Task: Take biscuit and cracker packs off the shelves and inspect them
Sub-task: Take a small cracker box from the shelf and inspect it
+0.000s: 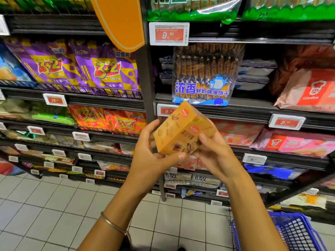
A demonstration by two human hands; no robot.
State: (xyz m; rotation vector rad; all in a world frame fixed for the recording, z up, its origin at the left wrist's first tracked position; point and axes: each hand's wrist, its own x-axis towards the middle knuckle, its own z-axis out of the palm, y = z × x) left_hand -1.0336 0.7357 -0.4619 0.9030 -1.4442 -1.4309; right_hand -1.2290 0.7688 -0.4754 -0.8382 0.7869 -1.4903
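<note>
A person's left grip and right grip both clasp one orange biscuit box, held tilted in the air before the shop shelves. That box is off the shelf and under inspection. Many other packs sit shelved, likely yet to be checked.

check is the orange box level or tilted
Tilted: the orange box leans cornerwise, far end raised, held between left hand and right hand.
</note>
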